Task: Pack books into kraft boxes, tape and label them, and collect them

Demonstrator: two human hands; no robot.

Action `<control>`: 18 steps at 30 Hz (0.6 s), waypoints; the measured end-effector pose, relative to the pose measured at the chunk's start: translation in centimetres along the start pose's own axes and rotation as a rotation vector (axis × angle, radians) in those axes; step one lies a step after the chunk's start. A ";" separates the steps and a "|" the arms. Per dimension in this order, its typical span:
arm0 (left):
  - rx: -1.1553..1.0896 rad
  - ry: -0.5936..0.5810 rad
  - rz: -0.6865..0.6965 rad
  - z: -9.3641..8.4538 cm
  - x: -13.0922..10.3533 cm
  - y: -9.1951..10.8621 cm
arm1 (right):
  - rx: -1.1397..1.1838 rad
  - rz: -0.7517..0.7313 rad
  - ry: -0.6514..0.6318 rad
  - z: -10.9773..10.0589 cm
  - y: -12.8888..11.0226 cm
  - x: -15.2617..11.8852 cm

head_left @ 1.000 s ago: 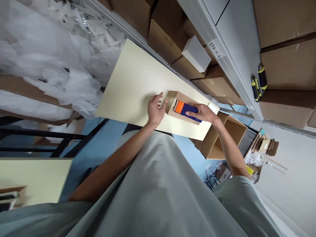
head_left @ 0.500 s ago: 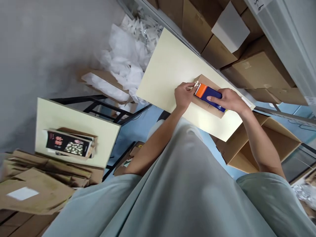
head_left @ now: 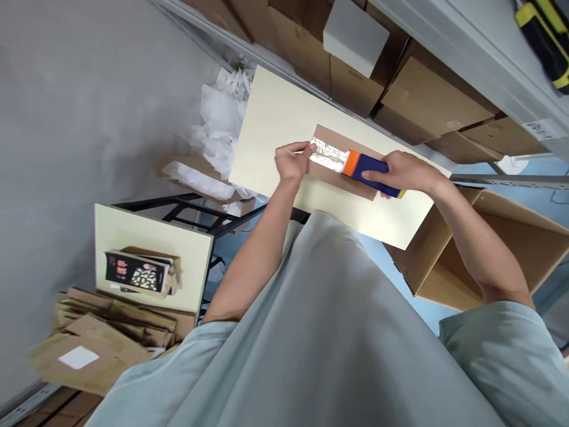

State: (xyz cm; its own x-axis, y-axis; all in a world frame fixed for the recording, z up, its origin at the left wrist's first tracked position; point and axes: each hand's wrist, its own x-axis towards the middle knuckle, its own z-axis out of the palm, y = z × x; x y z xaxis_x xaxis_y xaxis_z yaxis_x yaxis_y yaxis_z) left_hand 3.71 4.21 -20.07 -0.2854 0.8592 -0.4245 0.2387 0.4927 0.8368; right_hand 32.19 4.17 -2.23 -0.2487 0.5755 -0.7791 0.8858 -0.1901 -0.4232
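Note:
My right hand (head_left: 402,172) is wrapped round a dark blue and orange tape dispenser (head_left: 371,173), tilted over a small brown cardboard box (head_left: 342,182). From the orange end a shiny strip of clear tape (head_left: 329,155) stretches leftward along the top of the box. My left hand (head_left: 293,159) pinches the far end of that strip at the left edge of the box. The box lies flat on a cream tabletop (head_left: 267,136). Whether the tape is pressed down along its whole length, I cannot tell.
Shelved cardboard boxes (head_left: 438,98) line the far side. A large open carton (head_left: 511,237) stands at the right, below the table. White packing material (head_left: 217,118) is heaped to the left. A second board (head_left: 191,252) bears a black printed packet (head_left: 136,273), beside stacked flattened cardboard (head_left: 106,344).
My left hand has moved left away from the dispenser, drawing out a longer strip of tape. My right hand keeps its grip on the dispenser. The camera view has shifted.

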 end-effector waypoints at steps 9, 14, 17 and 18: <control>0.058 0.091 -0.063 1.1 -1.8 3.5 | 0.107 0.173 -0.019 -1.7 11.0 -8.8; 0.095 0.125 -0.076 1.6 -1.8 3.5 | 0.115 0.179 -0.046 -0.7 12.2 -7.0; 0.111 0.145 -0.048 1.7 -1.3 2.8 | 0.122 0.143 -0.057 -0.3 13.2 -6.7; 0.127 0.133 -0.001 1.7 -1.1 2.5 | 0.119 0.133 -0.066 -0.1 13.6 -6.5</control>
State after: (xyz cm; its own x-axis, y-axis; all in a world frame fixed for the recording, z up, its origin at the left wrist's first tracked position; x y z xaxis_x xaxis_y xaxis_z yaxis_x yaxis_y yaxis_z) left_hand 6.19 4.73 -18.08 -0.4041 0.8372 -0.3684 0.3516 0.5140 0.7824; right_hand 45.88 -2.08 -2.82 -0.1609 0.4864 -0.8588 0.8609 -0.3563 -0.3631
